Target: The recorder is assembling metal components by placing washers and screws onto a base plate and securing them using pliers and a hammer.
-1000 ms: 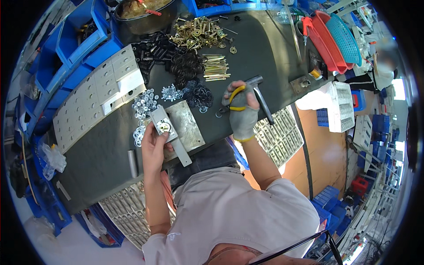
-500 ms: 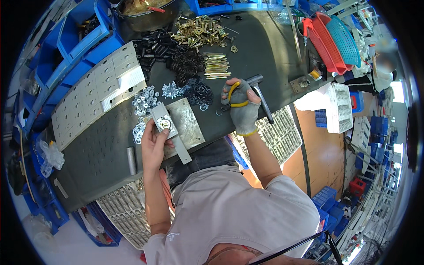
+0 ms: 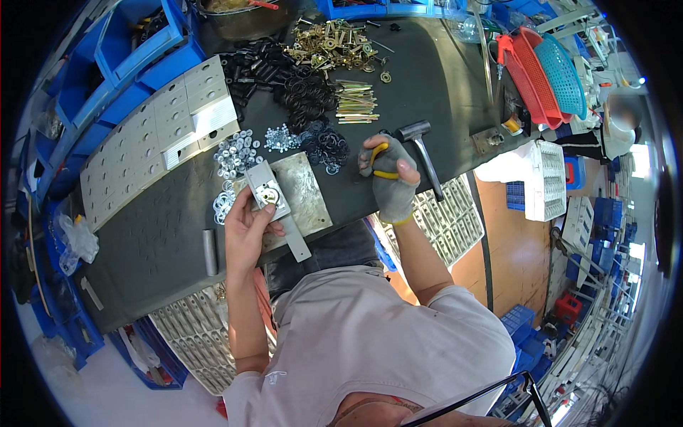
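My left hand [image 3: 246, 231] grips a long grey metal plate [image 3: 294, 238], thumb on top beside a small round brass-coloured fitting [image 3: 268, 195] set in its wider end. The plate lies tilted over a flat steel block [image 3: 306, 196]. In a grey fingerless work glove, my right hand [image 3: 395, 178] is closed around pliers with yellow handles [image 3: 380, 151]; their jaws are hidden. A hammer [image 3: 427, 158] with a metal handle lies just right of that hand. Left of it sits a pile of dark rings [image 3: 324, 146].
Silvery washers [image 3: 235, 155], small nuts [image 3: 281, 138], black parts [image 3: 256, 71], brass-coloured fittings [image 3: 331, 46] and thin rods [image 3: 356, 102] cover the bench's middle. Perforated plates [image 3: 153, 132] line the left. A metal cylinder [image 3: 210, 252] stands near the front edge. Red basket [image 3: 530, 78] at far right.
The whole view has shifted slightly. My right hand has turned a little, and a dark ring seen by its fingers before no longer shows. My left hand keeps its hold on the plate.
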